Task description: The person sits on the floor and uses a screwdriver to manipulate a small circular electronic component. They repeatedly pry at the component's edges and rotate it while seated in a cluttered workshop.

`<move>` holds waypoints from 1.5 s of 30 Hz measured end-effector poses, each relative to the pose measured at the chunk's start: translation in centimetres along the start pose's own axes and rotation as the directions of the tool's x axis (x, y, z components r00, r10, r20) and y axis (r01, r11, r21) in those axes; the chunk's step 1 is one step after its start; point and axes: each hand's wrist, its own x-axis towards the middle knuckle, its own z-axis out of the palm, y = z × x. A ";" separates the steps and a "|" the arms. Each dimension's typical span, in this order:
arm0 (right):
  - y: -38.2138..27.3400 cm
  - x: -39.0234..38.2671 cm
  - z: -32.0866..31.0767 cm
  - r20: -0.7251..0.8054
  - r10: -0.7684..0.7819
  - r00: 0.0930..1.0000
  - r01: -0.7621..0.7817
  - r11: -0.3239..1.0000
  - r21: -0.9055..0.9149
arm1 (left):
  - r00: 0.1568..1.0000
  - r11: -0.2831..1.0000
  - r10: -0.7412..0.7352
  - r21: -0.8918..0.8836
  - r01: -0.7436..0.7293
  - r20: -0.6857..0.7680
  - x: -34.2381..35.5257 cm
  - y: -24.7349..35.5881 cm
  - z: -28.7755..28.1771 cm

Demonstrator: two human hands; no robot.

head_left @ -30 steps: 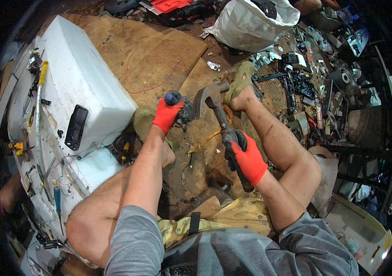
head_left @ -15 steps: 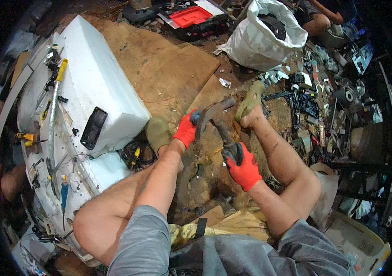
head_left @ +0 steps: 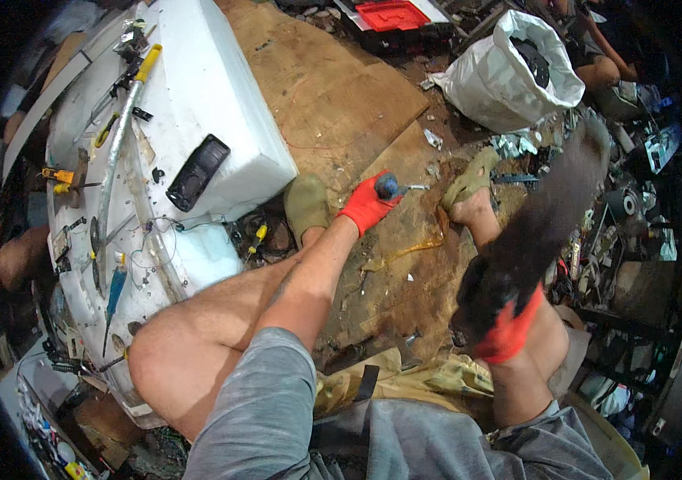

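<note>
Hammer (head_left: 549,204), one: motion-blurred, gripped in the right hand (head_left: 505,324); formerly beside the left hand half a second ago, now raised right and apart. Left hand (head_left: 369,200): closed, as before, just off the near edge of the brown board (head_left: 341,88); contents hidden. Edges: white foam block (head_left: 221,88) along the board's left edge; white sack (head_left: 481,88) beyond its right corner. Open room: board between block and sack, beyond the left hand.
</note>
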 end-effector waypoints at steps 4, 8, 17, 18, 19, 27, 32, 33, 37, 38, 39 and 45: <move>5.5 2.2 1.7 0.036 0.329 0.943 -0.254 0.787 -0.562 | 0.953 0.918 0.299 0.257 -0.303 0.058 2.0 -2.7 -0.3; 6.0 2.6 -0.7 -0.111 0.338 0.935 -0.355 0.873 -0.335 | 0.960 0.892 0.265 0.401 -0.210 -0.087 1.9 -4.1 0.0; 4.3 3.0 -1.9 0.174 0.521 0.836 -0.511 0.854 -0.101 | 0.965 0.852 0.262 0.471 -0.226 -0.010 -0.2 -0.2 2.1; 7.4 2.7 0.9 0.022 0.265 0.964 -0.164 0.659 -0.734 | 0.997 0.999 0.040 0.016 -0.039 -0.069 0.5 0.1 3.3; 8.6 2.1 1.1 -0.004 0.311 0.950 -0.234 0.708 -0.666 | 0.978 0.883 -0.206 -0.438 0.171 -0.032 -0.1 -1.1 3.6; -5.2 3.2 -3.0 -0.077 -0.177 0.981 0.165 0.977 -0.138 | 0.976 0.874 0.216 0.451 -0.179 -0.032 0.3 -2.1 0.0; -0.3 4.8 -1.0 0.388 0.525 0.758 -0.647 0.680 0.344 | 0.987 0.982 0.147 0.113 -0.153 0.059 1.3 -3.7 0.5; 4.1 4.6 0.1 0.329 0.599 0.730 -0.640 0.768 0.025 | 0.983 0.977 0.119 -0.191 -0.091 0.140 2.0 -3.6 0.5; 9.5 3.3 0.1 -0.129 0.035 0.991 -0.089 0.895 -0.438 | 0.999 0.931 -0.022 -0.363 0.037 0.045 0.7 -3.0 3.3; 6.9 4.0 -0.5 -0.153 0.007 0.988 -0.071 0.907 -0.416 | 0.954 0.929 0.299 0.221 -0.297 0.025 1.1 -3.4 1.4; 4.8 4.5 -1.9 -0.200 -0.008 0.980 -0.075 0.913 -0.401 | 0.964 0.934 0.265 0.242 -0.261 0.017 0.8 -3.4 1.0; -4.5 1.7 -6.8 -0.350 -0.174 0.920 0.206 0.977 0.056 | 0.976 0.973 0.215 0.094 -0.213 -0.017 1.8 -3.1 0.6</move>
